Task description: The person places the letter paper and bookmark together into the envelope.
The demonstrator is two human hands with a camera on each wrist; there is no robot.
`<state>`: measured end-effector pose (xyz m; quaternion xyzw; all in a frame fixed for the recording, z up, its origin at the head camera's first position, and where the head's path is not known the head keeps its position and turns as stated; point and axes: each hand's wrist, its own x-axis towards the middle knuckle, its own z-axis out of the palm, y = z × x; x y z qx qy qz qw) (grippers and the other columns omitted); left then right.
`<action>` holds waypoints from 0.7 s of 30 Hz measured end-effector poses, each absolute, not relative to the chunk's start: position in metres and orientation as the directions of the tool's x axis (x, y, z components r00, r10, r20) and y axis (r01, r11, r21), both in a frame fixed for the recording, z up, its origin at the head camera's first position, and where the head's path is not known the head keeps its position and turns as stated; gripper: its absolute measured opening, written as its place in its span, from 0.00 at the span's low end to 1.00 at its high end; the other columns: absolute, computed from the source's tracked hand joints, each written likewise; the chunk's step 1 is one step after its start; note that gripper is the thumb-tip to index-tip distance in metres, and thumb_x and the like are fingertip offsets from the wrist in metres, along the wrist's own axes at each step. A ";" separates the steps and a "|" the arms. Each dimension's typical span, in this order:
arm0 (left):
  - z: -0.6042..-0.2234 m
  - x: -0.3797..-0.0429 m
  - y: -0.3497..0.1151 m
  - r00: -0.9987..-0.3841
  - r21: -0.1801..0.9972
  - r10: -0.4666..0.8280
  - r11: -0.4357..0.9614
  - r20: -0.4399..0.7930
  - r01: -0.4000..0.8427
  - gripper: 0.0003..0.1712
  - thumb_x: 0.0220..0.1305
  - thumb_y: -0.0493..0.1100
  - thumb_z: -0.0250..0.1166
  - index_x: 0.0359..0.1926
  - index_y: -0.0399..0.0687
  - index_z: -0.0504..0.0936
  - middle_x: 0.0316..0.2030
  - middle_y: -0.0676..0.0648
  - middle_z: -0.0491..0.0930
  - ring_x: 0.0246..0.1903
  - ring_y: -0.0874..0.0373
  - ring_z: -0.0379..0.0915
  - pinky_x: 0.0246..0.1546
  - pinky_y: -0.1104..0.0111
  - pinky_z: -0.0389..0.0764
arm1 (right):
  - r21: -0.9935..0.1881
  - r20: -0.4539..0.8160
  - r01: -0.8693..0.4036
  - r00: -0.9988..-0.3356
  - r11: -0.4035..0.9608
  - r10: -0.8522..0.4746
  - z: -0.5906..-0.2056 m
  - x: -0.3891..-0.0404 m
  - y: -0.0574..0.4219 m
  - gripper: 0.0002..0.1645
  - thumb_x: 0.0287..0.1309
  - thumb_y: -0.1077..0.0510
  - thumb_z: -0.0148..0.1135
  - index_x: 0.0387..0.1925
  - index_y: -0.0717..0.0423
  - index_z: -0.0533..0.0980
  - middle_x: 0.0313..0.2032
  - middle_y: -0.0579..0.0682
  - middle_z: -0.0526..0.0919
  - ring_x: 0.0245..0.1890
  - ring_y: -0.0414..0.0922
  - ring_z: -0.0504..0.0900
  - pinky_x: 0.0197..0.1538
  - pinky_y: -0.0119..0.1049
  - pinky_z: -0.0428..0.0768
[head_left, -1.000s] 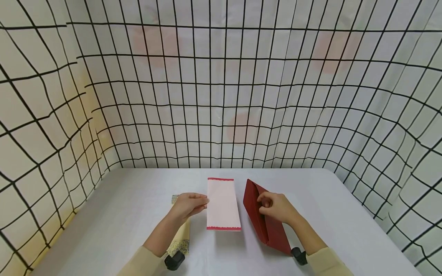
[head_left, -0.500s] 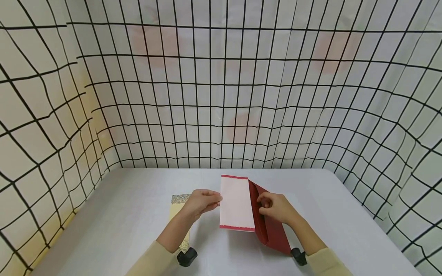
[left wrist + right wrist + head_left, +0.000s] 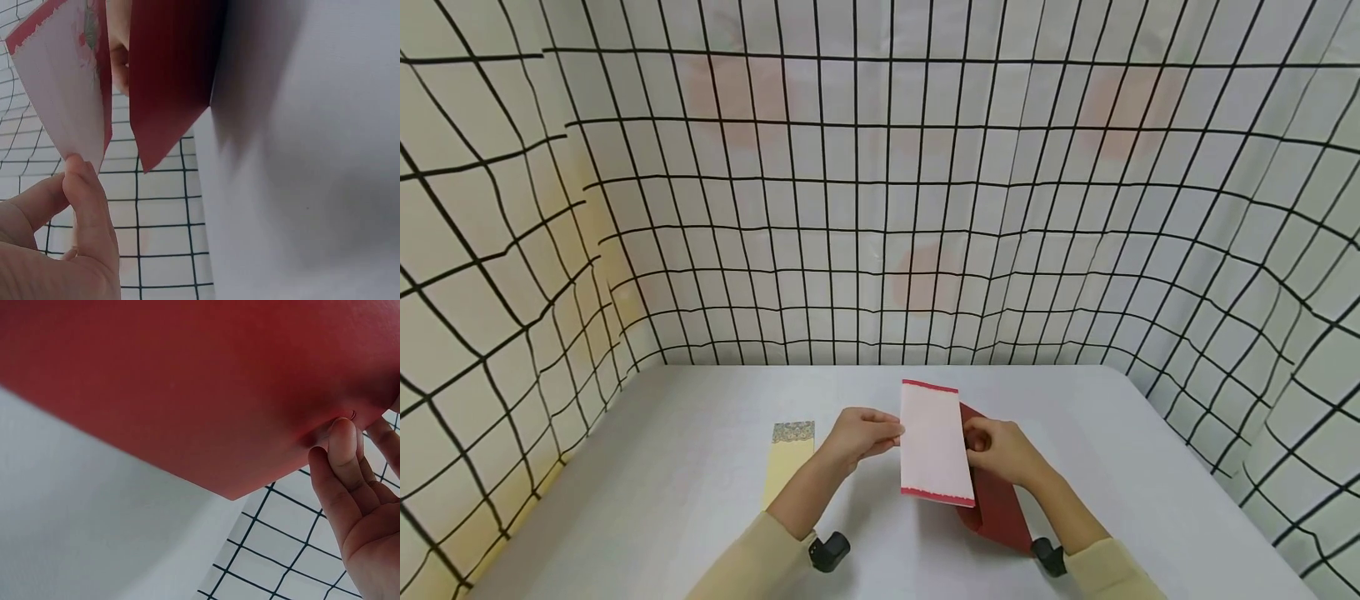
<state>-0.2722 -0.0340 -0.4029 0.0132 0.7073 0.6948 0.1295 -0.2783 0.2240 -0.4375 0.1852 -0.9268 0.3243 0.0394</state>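
Note:
My left hand (image 3: 863, 437) pinches the left edge of a white card (image 3: 934, 442) with red bands along its top and bottom, held raised above the table. A printed flower shows on the card (image 3: 59, 81) in the left wrist view. On the right, my right hand (image 3: 1006, 452) pinches the upper edge of a red envelope (image 3: 1006, 515), which stands tilted. Thumb and fingers close on the envelope (image 3: 187, 394) in the right wrist view. From the head, the card overlaps the envelope's left part and hides its opening.
A pale yellow paper strip (image 3: 788, 467) with a patterned end lies on the white table (image 3: 700, 467), left of centre, partly behind the left forearm. White walls with a black grid (image 3: 887, 208) enclose the table at the back and sides. Each wrist wears a black camera (image 3: 829, 552).
My left hand has carried the white card rightward until it covers the left part of the red envelope in the head view. More of the yellow strip's top shows. The right hand stays put.

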 end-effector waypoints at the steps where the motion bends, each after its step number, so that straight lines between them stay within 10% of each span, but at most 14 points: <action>1: -0.403 -0.273 -0.032 -0.966 0.986 0.198 0.039 -0.165 -0.161 0.12 0.61 0.34 0.68 0.42 0.28 0.82 0.30 0.45 0.84 0.28 0.61 0.81 0.35 0.71 0.83 | -0.582 0.200 -0.377 -0.925 0.720 -0.323 -0.438 -0.278 0.224 0.10 0.51 0.61 0.68 0.37 0.54 0.78 0.21 0.42 0.71 0.24 0.40 0.69 0.27 0.33 0.69; 21: -0.409 -0.278 -0.028 -0.978 0.978 0.118 0.139 -0.171 -0.154 0.08 0.59 0.33 0.68 0.37 0.30 0.82 0.29 0.43 0.83 0.26 0.59 0.81 0.34 0.70 0.83 | -0.615 0.178 -0.351 -0.934 0.706 -0.310 -0.439 -0.278 0.226 0.12 0.47 0.62 0.64 0.37 0.51 0.79 0.23 0.43 0.72 0.24 0.39 0.71 0.25 0.32 0.71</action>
